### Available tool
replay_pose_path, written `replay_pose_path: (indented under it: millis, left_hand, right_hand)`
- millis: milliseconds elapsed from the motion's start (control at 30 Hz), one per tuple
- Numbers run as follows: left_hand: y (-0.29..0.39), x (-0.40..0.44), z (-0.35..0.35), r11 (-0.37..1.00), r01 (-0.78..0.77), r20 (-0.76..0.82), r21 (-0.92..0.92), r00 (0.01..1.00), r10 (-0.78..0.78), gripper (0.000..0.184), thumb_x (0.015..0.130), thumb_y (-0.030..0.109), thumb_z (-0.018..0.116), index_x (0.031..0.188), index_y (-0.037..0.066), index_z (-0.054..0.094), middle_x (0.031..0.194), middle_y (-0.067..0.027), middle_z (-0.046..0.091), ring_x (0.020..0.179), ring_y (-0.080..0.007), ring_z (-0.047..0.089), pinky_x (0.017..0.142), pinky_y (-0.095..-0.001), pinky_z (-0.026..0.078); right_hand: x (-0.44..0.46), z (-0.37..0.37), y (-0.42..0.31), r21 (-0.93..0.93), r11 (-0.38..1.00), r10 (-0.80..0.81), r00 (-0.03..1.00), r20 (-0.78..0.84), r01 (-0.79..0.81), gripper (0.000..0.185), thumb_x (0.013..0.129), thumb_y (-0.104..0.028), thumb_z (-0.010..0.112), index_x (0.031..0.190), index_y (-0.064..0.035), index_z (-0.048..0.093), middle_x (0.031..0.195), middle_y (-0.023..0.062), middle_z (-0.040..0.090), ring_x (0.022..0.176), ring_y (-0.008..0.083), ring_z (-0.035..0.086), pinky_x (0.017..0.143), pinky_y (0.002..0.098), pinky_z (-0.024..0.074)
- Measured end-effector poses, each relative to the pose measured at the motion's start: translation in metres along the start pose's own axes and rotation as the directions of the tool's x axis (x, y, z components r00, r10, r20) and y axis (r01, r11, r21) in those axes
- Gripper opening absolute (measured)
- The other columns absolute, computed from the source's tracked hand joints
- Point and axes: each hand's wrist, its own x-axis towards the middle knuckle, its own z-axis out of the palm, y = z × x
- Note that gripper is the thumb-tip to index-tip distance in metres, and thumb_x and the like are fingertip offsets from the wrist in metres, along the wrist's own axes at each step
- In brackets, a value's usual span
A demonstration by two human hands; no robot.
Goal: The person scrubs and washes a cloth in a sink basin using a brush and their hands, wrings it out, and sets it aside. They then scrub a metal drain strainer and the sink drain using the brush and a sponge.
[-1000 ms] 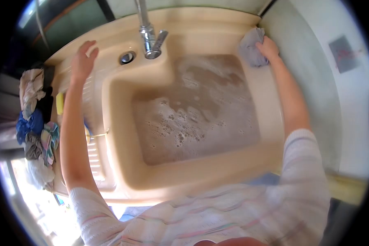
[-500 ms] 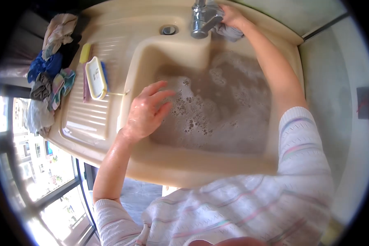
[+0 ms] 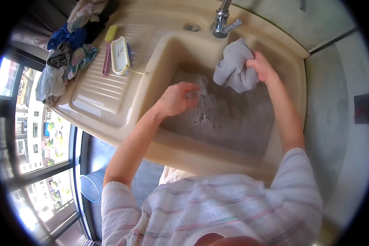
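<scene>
Grey cloth (image 3: 236, 67) | right fingers (image 3: 250, 62) gripping its edge | left hand (image 3: 179, 98) open, apart

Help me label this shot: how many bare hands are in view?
2. The left hand, holding nothing visible, is over the left part of the soapy water. The right hand grips the gray cloth in front of the faucet. Neither hand is hidden.

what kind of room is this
Probably a home laundry or utility corner: a sink of murky, sudsy water with a ribbed washboard area, a pile of cloths beside it, and a yellow-headed brush next to a soap dish.
</scene>
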Motion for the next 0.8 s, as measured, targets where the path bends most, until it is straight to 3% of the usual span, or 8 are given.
replay_pose_path:
  millis: [100, 233, 333, 533, 633, 667, 767, 800]
  left_hand:
    - [-0.018, 0.034, 0.020, 0.939, 0.024, -0.173, -0.343, 0.981, -0.088, 0.040, 0.073, 0.015, 0.062, 0.111, 0.007, 0.056, 0.117, -0.0150, 0.052, 0.102, -0.0239, 0.053, 0.080, -0.0352, 0.045]
    - [-0.032, 0.077, 0.057, 0.723, 0.174, 0.091, -0.668, 0.984, -0.153, 0.035, 0.071, 0.013, 0.063, 0.103, 0.003, 0.058, 0.095, -0.0128, 0.060, 0.083, -0.0186, 0.058, 0.067, -0.0298, 0.048]
    - [-0.029, 0.082, 0.068, 0.819, 0.271, 0.129, -0.505, 0.962, -0.239, 0.020, 0.069, 0.009, 0.060, 0.087, 0.001, 0.061, 0.069, -0.0049, 0.058, 0.057, -0.0111, 0.055, 0.051, -0.0235, 0.045]
    - [-0.073, 0.108, 0.089, 0.958, 0.278, -0.197, 0.063, 0.945, -0.261, 0.030, 0.066, 0.011, 0.065, 0.093, -0.002, 0.062, 0.081, -0.0104, 0.063, 0.075, -0.0198, 0.060, 0.069, -0.0312, 0.049]
    - [-0.132, 0.133, 0.145, 0.940, 0.252, -0.058, -0.231, 0.961, -0.272, 0.034, 0.069, 0.005, 0.062, 0.101, -0.004, 0.056, 0.091, -0.0129, 0.062, 0.080, -0.0226, 0.060, 0.069, -0.0340, 0.050]
    - [-0.131, 0.135, 0.152, 0.911, 0.274, 0.021, -0.310, 0.959, -0.281, 0.036, 0.070, 0.004, 0.062, 0.103, -0.004, 0.055, 0.093, -0.0135, 0.061, 0.081, -0.0233, 0.060, 0.069, -0.0346, 0.050]
    - [-0.074, 0.112, 0.138, 0.735, 0.455, 0.302, -0.503, 0.889, -0.344, 0.043, 0.069, 0.004, 0.063, 0.109, -0.004, 0.051, 0.100, -0.0134, 0.060, 0.085, -0.0242, 0.059, 0.074, -0.0358, 0.049]
    - [-0.073, 0.109, 0.125, 0.641, 0.492, 0.317, -0.589, 0.870, -0.377, 0.047, 0.068, 0.003, 0.064, 0.112, -0.003, 0.050, 0.102, -0.0131, 0.059, 0.088, -0.0243, 0.059, 0.077, -0.0367, 0.048]
  right_hand:
    - [-0.028, 0.014, 0.016, 0.207, 0.978, 0.003, 0.993, 0.115, -0.027, 0.052, 0.061, 0.005, 0.045, 0.112, 0.0061, 0.048, 0.100, 0.0104, 0.057, 0.090, 0.0186, 0.056, 0.079, 0.0289, 0.0455]
    - [-0.044, 0.007, 0.058, 0.186, 0.979, 0.048, 0.985, 0.164, -0.079, 0.053, 0.061, 0.006, 0.045, 0.115, 0.0051, 0.048, 0.103, 0.0078, 0.056, 0.095, 0.0171, 0.053, 0.083, 0.0276, 0.0432]
    - [-0.048, -0.022, 0.096, 0.062, 0.993, 0.097, 0.995, 0.033, -0.098, 0.051, 0.063, 0.004, 0.049, 0.115, 0.0051, 0.048, 0.104, 0.0095, 0.057, 0.097, 0.0186, 0.054, 0.084, 0.0272, 0.0425]
    - [-0.058, -0.033, 0.198, -0.599, 0.704, 0.025, 0.856, -0.517, -0.382, 0.043, 0.071, -0.013, 0.060, 0.110, 0.0035, 0.051, 0.109, 0.0181, 0.057, 0.100, 0.0297, 0.055, 0.085, 0.0341, 0.0432]
    - [-0.056, -0.011, 0.231, -0.759, 0.506, 0.184, 0.911, -0.369, -0.410, 0.042, 0.074, -0.024, 0.059, 0.108, 0.0012, 0.053, 0.111, 0.0222, 0.054, 0.101, 0.0349, 0.053, 0.085, 0.0393, 0.0422]
    - [-0.050, -0.015, 0.260, -0.495, 0.758, 0.142, 0.848, -0.511, -0.425, 0.042, 0.076, -0.024, 0.057, 0.109, 0.0005, 0.053, 0.109, 0.0240, 0.054, 0.101, 0.0344, 0.053, 0.084, 0.0384, 0.0426]
    - [-0.074, -0.037, 0.223, -0.779, 0.534, 0.168, 0.944, -0.284, -0.329, 0.040, 0.076, -0.022, 0.059, 0.109, 0.0011, 0.054, 0.109, 0.0199, 0.056, 0.102, 0.0310, 0.053, 0.084, 0.0369, 0.0424]
    - [-0.084, -0.044, 0.216, -0.260, 0.823, 0.379, 0.829, -0.411, -0.505, 0.037, 0.074, -0.017, 0.062, 0.107, 0.0005, 0.056, 0.105, 0.0156, 0.059, 0.097, 0.0273, 0.056, 0.082, 0.0369, 0.0453]
